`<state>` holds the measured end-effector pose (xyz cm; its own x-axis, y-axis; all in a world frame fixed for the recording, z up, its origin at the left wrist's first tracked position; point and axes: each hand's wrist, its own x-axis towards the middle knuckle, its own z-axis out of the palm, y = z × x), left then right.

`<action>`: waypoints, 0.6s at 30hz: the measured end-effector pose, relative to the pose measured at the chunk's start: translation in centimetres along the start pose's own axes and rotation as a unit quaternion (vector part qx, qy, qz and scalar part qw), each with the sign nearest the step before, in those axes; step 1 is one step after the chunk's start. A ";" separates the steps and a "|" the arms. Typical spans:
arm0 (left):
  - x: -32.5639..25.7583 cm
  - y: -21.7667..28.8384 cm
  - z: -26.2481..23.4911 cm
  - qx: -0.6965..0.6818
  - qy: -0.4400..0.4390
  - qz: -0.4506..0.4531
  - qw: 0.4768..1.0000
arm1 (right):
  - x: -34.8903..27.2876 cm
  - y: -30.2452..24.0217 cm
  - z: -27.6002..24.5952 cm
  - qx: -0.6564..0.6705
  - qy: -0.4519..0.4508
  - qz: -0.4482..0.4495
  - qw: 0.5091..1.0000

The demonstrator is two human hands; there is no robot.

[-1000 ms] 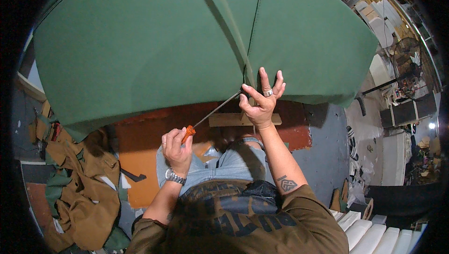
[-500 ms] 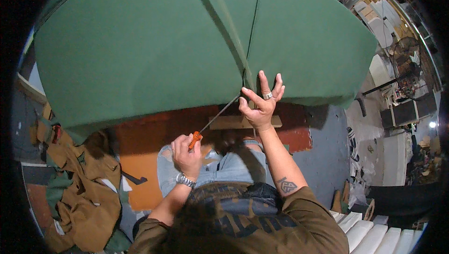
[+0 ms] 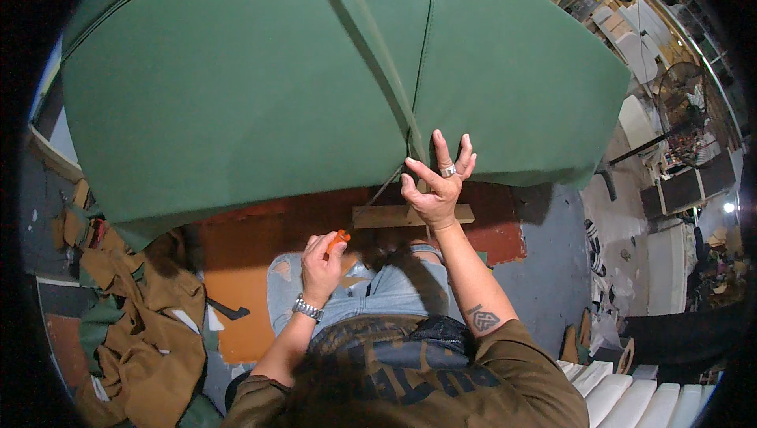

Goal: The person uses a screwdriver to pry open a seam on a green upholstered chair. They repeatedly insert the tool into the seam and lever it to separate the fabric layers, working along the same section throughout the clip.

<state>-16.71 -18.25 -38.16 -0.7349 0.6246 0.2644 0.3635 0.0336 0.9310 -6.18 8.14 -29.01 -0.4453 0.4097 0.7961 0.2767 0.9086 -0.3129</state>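
Note:
My left hand (image 3: pixel 319 269) is closed round the orange handle of a screwdriver (image 3: pixel 339 240). Its thin shaft slants up to the lower edge of a large green upholstered cover (image 3: pixel 236 89), where the tip is hidden. Beside that spot, my right hand (image 3: pixel 440 190) rests on the cover with its fingers spread. The right index finger and thumb lie close to the foot of a dark stitched seam (image 3: pixel 426 33). A pale green strip (image 3: pixel 378 45) slants across the cover to the same place and casts a shadow.
Below the cover, a wooden bar (image 3: pixel 410 216) crosses above an orange and dark red board (image 3: pixel 225 286). Brown and green fabric (image 3: pixel 150 317) lies heaped at left. A black fan (image 3: pixel 686 108) stands at right, and white padded slats (image 3: pixel 631 396) are at lower right.
My left hand has turned, so the screwdriver handle points more sideways. My right hand stays at the seam with its fingers spread. The view has shifted slightly.

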 end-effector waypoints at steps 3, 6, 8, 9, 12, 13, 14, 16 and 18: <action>0.4 -0.9 -0.5 -0.079 -0.101 -0.095 0.987 | 0.0 0.0 0.0 0.000 0.001 0.000 1.000; 1.4 -2.0 -1.2 -0.162 -0.173 -0.152 0.959 | 0.0 0.1 0.0 -0.003 0.004 -0.004 1.000; 2.3 -2.7 -1.8 -0.210 -0.221 -0.186 0.934 | 0.0 0.1 -0.1 -0.007 0.002 -0.004 1.000; 2.7 -3.1 -2.1 -0.230 -0.246 -0.207 0.918 | 0.0 0.2 -0.1 -0.008 0.000 -0.005 1.000; 3.9 -4.2 -2.5 -0.315 -0.305 -0.268 0.858 | -0.1 0.2 -0.1 -0.008 -0.004 0.001 1.000; 4.3 -4.5 -2.4 -0.342 -0.318 -0.286 0.837 | -0.1 0.2 -0.1 -0.004 -0.004 -0.001 1.000; 4.5 -4.7 -2.4 -0.367 -0.330 -0.310 0.813 | -0.1 0.1 -0.2 -0.003 -0.006 0.000 1.000; 4.7 -5.0 -2.4 -0.379 -0.336 -0.303 0.808 | 0.0 0.2 -0.3 0.000 -0.010 0.000 1.000; 4.6 -5.0 -2.5 -0.378 -0.342 -0.305 0.804 | 0.0 0.2 -0.6 0.001 -0.017 0.000 1.000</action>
<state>-23.35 -17.46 -41.01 -0.0629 0.9636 -0.2597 -0.5881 0.1744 0.7897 -5.65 8.28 -28.77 -0.4743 0.4128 0.7775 0.2753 0.9085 -0.3145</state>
